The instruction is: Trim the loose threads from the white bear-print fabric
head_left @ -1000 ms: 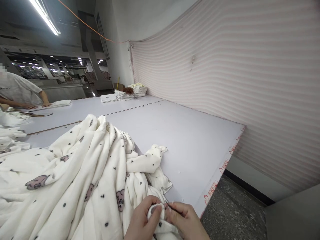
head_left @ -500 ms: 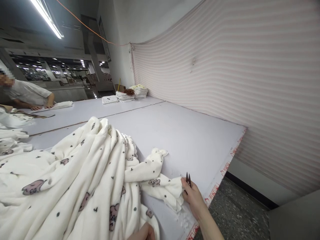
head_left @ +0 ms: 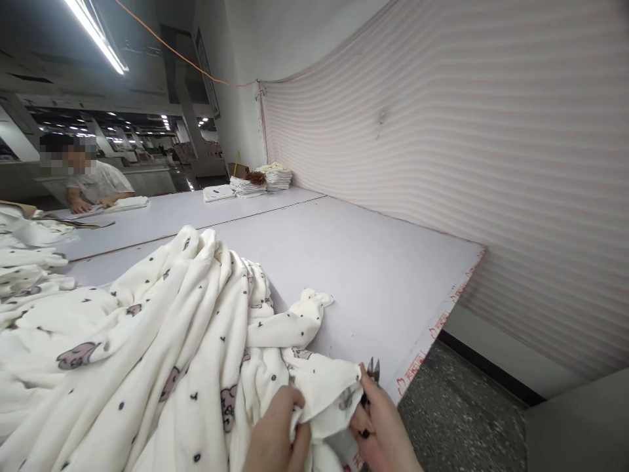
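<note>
A big heap of white printed cloth (head_left: 162, 347), soft and folded, with mauve animal figures and small dark marks, covers the near left of the table. My left hand (head_left: 280, 432) is closed, pinching a fold of this cloth at the bottom centre. To its right, my right hand (head_left: 381, 426) grips the cloth's edge between thumb and finger. Dark thread snips (head_left: 374, 370) are held in that same hand, their pointed blades sticking up past the fingers. A stretch of cloth spans the gap between both hands. My palms hide part of the snips' handles.
The pale table (head_left: 373, 262) ends at a red-printed edge on the right, above a speckled floor (head_left: 481, 406). Folded white stacks (head_left: 248, 187) stand at the back, near a striped hanging sheet (head_left: 442, 131). Across the table, a person (head_left: 103, 183) handles white cloth.
My left hand has moved up into view and now pinches the cloth. My right hand has lowered slightly, and the snips have turned. The person opposite has shifted right in view.
</note>
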Demonstrator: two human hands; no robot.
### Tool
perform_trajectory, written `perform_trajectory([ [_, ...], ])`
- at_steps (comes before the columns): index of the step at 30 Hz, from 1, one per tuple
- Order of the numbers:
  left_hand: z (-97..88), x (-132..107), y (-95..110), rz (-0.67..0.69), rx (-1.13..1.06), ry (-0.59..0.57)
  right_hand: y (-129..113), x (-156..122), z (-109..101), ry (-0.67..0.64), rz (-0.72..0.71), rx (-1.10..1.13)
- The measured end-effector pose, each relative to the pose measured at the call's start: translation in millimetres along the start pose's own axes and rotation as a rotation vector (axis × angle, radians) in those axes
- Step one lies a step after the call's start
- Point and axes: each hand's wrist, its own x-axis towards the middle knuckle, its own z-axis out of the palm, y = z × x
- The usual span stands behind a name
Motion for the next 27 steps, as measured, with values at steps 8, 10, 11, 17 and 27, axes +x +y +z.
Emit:
perform_trajectory([
  [8, -5.3, -8, -8, 0.043, -0.038, 0.18, -5, -18, -9, -0.008, -0.539, -0.556],
  [10, -4.2, -7, -8, 0.031, -0.06, 0.216, -3, -28, 1, -0.211, -0.634, -0.68],
  [11, -3.9, -7, -8, 0.02, -0.069, 0.231, -3, -29, 5, -0.291, -0.664, -0.738],
  [17, -6.8, -3, -9, 0.044, -0.135, 0.169, -5, -17, 21, -0.364, -0.688, -0.693],
  [27, -18.9, 9, -9, -0.029, -0.223, -0.015, 10, -24, 15, -0.282, -0.765, -0.748],
])
